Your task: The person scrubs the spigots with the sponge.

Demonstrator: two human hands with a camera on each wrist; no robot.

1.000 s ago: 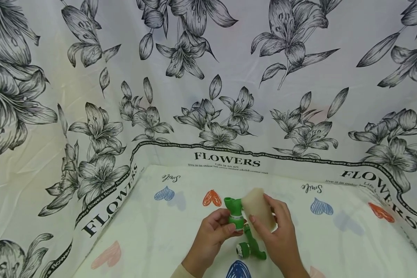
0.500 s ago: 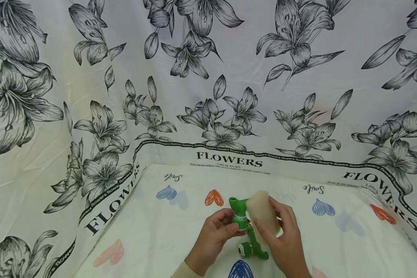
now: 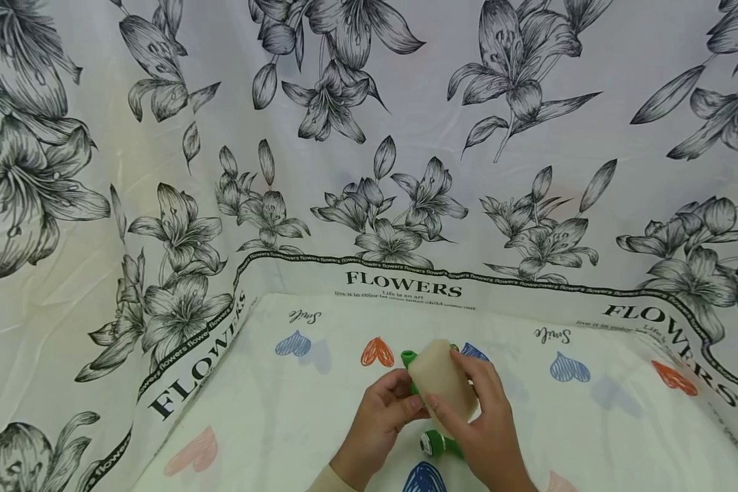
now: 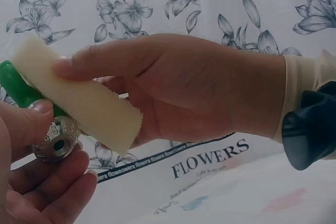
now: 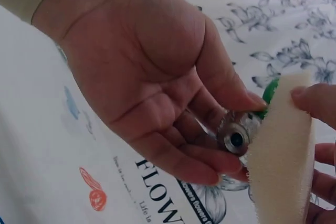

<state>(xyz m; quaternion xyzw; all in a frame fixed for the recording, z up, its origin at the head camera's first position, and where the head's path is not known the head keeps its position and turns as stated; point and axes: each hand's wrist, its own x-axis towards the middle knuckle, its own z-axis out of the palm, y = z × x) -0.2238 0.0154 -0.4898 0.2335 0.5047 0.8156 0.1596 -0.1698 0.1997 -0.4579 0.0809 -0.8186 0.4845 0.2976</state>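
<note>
Left hand point(image 3: 383, 413) and right hand point(image 3: 487, 417) work close together at a pale beige sponge block point(image 3: 441, 384). The right grips the sponge block between thumb and fingers; the left pinches a green valve-like fitting point(image 3: 408, 358) at the sponge block's left side. Seen from the head, the sponge block hides most of that fitting, leaving a green tube end past its upper left edge. The left wrist view shows the fitting's silver-coloured round end point(image 4: 47, 149), with a dark hole, beside the sponge block; whether they touch I cannot tell. A second green fitting point(image 3: 436, 444) lies on the white cloth point(image 3: 270, 437) nearer the person than the sponge block, partly covered by the right hand. Beyond the sponge block stands a lily-printed hanging point(image 3: 344, 157).
</note>
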